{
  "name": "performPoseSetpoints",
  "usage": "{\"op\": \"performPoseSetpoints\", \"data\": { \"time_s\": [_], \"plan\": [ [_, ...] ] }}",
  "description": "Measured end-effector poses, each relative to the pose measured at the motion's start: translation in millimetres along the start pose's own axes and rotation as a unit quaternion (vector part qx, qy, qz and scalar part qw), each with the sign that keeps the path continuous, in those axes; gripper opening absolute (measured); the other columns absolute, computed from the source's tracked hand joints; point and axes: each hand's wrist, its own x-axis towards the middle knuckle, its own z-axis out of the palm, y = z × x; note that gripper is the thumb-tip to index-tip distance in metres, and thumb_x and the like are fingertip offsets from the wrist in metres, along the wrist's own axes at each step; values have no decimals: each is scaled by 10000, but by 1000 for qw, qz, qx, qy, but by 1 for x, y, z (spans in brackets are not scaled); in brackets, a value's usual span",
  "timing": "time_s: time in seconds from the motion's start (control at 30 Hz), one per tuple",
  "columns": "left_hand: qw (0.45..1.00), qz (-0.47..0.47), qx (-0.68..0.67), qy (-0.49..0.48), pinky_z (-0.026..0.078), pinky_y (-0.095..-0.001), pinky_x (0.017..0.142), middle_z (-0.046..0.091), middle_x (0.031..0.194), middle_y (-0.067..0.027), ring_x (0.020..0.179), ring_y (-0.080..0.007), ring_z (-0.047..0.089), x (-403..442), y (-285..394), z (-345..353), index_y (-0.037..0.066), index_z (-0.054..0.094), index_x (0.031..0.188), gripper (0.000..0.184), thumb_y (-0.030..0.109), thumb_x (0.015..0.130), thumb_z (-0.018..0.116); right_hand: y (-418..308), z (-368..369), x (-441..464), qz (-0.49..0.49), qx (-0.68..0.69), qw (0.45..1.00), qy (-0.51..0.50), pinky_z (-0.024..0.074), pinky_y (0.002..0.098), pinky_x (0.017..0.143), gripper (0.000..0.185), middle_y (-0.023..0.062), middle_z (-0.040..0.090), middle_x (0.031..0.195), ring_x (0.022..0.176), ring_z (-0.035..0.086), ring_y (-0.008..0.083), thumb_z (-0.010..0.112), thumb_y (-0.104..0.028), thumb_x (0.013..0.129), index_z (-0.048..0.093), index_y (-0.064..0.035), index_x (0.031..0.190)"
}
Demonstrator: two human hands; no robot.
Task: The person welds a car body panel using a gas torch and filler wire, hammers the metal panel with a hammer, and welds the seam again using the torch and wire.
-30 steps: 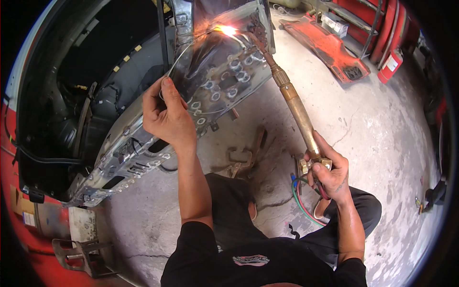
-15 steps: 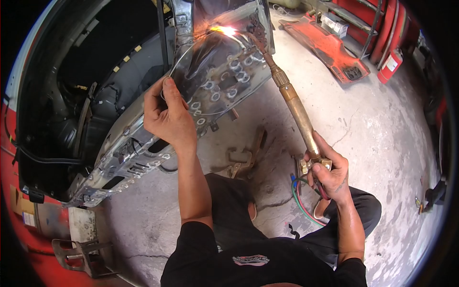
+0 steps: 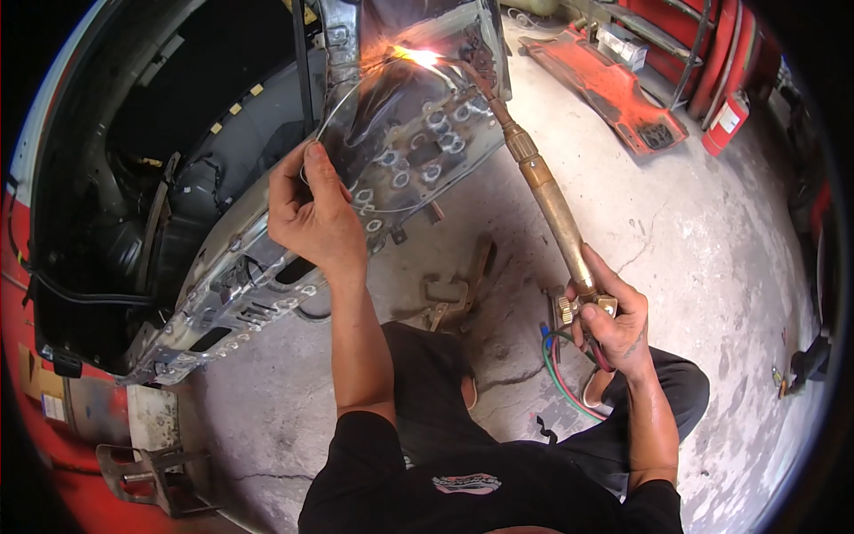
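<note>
My right hand (image 3: 611,316) is wrapped round the valve end of a brass gas welding torch (image 3: 553,206). The torch runs up and to the left, and a bright flame (image 3: 418,57) burns at its tip against the bare metal of a car body panel (image 3: 418,133). Between thumb and fingers, my left hand (image 3: 316,209) pinches a thin filler rod (image 3: 340,109). The rod's upper end reaches towards the flame; glare hides whether it touches the metal. A curved length of the rod trails to the right below my hand. Several round weld marks dot the panel.
The open car body (image 3: 98,178) fills the left. A locking clamp (image 3: 449,294) lies on the concrete floor beneath the panel, near green and red hoses (image 3: 559,378). At the right are a red floor jack (image 3: 614,93) and a fire extinguisher (image 3: 726,125). A metal clamp (image 3: 151,476) stands lower left.
Hardly anything differs. The flame's glow and the orange light on the metal vary slightly, while both hands, the torch and the rod keep almost the same positions.
</note>
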Motion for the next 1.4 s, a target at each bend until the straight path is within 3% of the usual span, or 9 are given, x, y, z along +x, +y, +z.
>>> {"op": "performPoseSetpoints", "data": {
  "time_s": [1.4],
  "plan": [
    [1000, -5, 0, -7, 331, -193, 447, 651, 765, -50, 510, -44, 493, 0, 0, 0, -71, 701, 1003, 151, 78, 975, 702, 1, 0, 1, -9, -18, 1000, 9, 514, 245, 597, 624, 101, 697, 1013, 606, 616, 102, 652, -55, 897, 503, -31, 1503]
  ]
}}
